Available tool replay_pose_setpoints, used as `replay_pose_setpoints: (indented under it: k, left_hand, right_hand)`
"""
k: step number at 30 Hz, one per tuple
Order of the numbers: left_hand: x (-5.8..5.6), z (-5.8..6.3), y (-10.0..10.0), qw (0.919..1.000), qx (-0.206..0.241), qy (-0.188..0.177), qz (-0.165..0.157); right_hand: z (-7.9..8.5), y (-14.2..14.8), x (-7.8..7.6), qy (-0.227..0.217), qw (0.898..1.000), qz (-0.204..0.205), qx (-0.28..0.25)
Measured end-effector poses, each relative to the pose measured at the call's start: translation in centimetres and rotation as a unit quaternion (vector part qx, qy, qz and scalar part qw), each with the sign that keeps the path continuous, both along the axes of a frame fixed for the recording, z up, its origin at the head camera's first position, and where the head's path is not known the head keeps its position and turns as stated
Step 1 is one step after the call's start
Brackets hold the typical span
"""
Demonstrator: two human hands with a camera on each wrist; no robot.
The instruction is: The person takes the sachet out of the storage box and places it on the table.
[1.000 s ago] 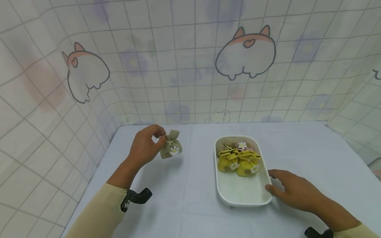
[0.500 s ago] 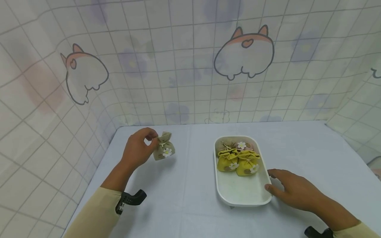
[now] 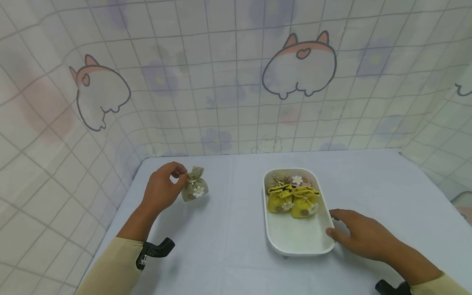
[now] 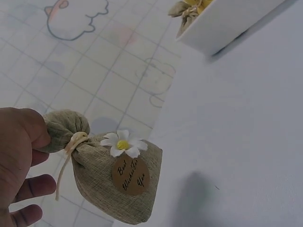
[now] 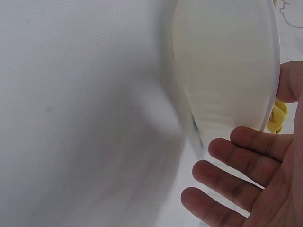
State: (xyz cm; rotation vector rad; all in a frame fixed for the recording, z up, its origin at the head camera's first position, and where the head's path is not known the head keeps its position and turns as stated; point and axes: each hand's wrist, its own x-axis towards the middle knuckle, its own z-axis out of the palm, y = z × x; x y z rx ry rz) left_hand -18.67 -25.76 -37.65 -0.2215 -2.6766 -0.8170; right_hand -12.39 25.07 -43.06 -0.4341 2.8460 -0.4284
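Note:
My left hand (image 3: 162, 186) pinches the gathered neck of a small greenish-beige drawstring pouch (image 3: 194, 189) between thumb and fingertips. In the left wrist view the pouch (image 4: 118, 184) carries a white daisy, a round brown tag and a cream cord; its shadow falls on the tabletop apart from it. At the right, my right hand (image 3: 363, 235) holds the side of a white tray (image 3: 300, 241), thumb over the rim and index finger at the outer wall. The right wrist view shows the other fingers (image 5: 227, 182) extended outside the tray.
Two yellow pouches (image 3: 292, 201) with daisies fill the tray's middle. Behind them, at its far end, lie a beige pouch (image 3: 277, 180) and a pinkish one (image 3: 303, 180). A white cloth (image 3: 236, 229) covers the table, and a checked curtain (image 3: 221, 82) rises behind it.
My left hand has moved left and slightly nearer with the pouch still pinched. My right hand and the tray hold their places, apart from a slight shift of the whole view.

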Motion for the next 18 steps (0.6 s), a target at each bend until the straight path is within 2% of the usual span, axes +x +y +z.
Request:
replay_pose_setpoints:
  k: [7,18]
  left_hand:
    - [0.1,-0.3,0.2,0.999,0.031,-0.03,0.01]
    - [0.1,-0.4,2.5,0.9972,0.049,-0.042,-0.038]
  right_hand:
    - [-0.1,0.0,0.0,0.001,1.0,0.002,0.002]
    - [0.1,0.1,0.1,0.007,1.0,0.005,-0.001]
